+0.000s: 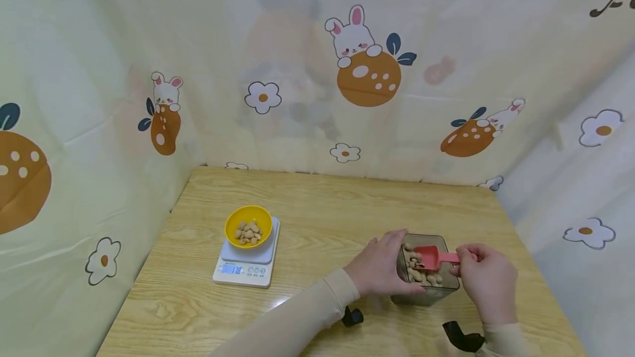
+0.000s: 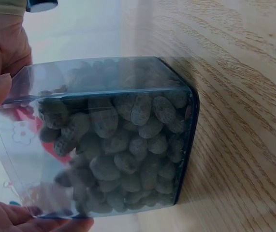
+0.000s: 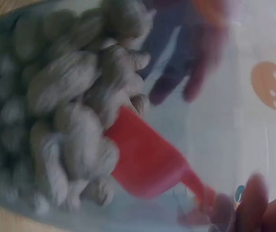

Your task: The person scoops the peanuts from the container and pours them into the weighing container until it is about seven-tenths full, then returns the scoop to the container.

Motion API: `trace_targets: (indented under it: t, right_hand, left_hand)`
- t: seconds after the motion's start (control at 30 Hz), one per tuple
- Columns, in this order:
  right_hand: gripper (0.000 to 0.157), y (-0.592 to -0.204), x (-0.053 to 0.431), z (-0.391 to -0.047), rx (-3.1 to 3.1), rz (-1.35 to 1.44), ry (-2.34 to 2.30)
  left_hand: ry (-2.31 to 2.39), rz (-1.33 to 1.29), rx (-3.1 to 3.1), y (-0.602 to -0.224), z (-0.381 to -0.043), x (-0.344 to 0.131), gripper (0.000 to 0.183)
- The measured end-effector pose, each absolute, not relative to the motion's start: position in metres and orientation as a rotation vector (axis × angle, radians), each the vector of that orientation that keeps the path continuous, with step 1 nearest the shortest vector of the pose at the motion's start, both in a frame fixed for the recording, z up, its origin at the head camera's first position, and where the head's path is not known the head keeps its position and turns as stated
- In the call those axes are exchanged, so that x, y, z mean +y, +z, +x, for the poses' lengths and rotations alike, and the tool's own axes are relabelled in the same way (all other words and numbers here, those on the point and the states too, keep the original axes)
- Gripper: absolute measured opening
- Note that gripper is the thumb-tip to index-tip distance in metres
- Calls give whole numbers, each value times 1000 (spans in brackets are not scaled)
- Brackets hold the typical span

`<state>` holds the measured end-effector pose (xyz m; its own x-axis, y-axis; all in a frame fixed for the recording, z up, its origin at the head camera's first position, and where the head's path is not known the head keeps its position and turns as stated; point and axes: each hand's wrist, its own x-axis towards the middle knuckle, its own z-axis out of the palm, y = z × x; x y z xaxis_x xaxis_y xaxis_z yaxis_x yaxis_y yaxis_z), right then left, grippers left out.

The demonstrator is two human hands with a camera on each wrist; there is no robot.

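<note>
A clear, dark-tinted container (image 1: 421, 297) of unshelled peanuts (image 2: 116, 166) stands on the right part of the table. My left hand (image 1: 381, 266) grips its left side, the thumb on the near side and the fingers at the far side. In my right hand (image 1: 488, 282) is the handle of a red scoop (image 1: 430, 258), pinched between thumb and fingers above the container's right rim. The scoop's front edge reaches into the peanuts in the right wrist view, its bowl (image 3: 145, 157) tilted down toward them. Whether the bowl holds any peanuts is hard to tell.
To the left, a yellow bowl (image 1: 268, 231) with several peanuts sits on a white kitchen scale (image 1: 245, 274) with a lit display. Black wrist-mounted pieces (image 1: 462, 337) hang near both wrists. A printed curtain (image 1: 297, 125) encloses the wooden table (image 1: 317, 208) at the back and sides.
</note>
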<state>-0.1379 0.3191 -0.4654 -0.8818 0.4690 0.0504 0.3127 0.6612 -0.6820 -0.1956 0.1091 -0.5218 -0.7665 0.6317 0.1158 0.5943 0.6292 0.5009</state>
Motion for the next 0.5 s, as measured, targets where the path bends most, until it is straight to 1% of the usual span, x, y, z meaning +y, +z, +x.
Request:
trace_targets:
  t: [0.1, 0.23, 0.37, 0.5]
  right_hand:
    - [39, -469, 332, -140, -2591, -774, 1296]
    - [40, -473, 338, -140, -2483, -820, 1518]
    - [37, -470, 331, -135, -2550, -795, 1338]
    - [22, -472, 316, -130, -2580, -559, 998]
  left_hand:
    - [805, 1045, 2768, -523, -195, 109, 121]
    - [808, 1039, 2762, -524, -195, 109, 121]
    - [816, 1042, 2766, -524, -195, 108, 121]
    - [823, 1037, 2760, -523, -196, 108, 121]
